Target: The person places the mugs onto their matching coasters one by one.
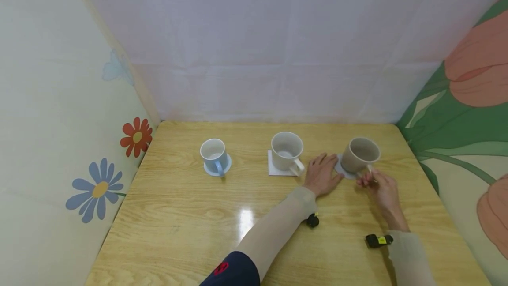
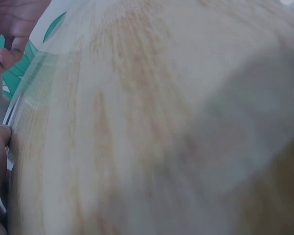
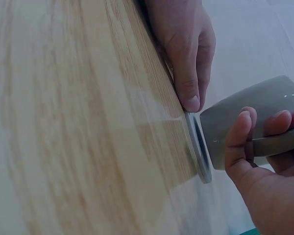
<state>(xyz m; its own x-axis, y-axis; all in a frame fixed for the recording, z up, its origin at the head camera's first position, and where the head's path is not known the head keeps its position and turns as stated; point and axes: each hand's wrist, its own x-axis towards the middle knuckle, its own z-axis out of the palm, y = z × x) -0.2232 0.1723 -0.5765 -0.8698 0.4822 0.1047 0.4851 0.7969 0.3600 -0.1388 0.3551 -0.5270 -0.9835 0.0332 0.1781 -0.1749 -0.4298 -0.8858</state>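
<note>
Head view: right hand (image 1: 380, 187) pinches the handle of the beige mug (image 1: 359, 155), which tilts over a pale coaster (image 1: 342, 169) at the counter's (image 1: 190, 215) right rear. Left hand (image 1: 322, 173) lies flat, fingers straight, touching the coaster edge.
Left wrist view: blurred; counter grain, fingertips at left edge, grip unreadable.
Right wrist view: thumb and fingers (image 3: 240, 142) curl round mug handle; mug base lifted just off coaster (image 3: 198, 152); left fingertip (image 3: 188, 95) presses coaster rim.

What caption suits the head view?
Right hand grips the tan mug by its handle; left hand steadies its coaster.
</note>
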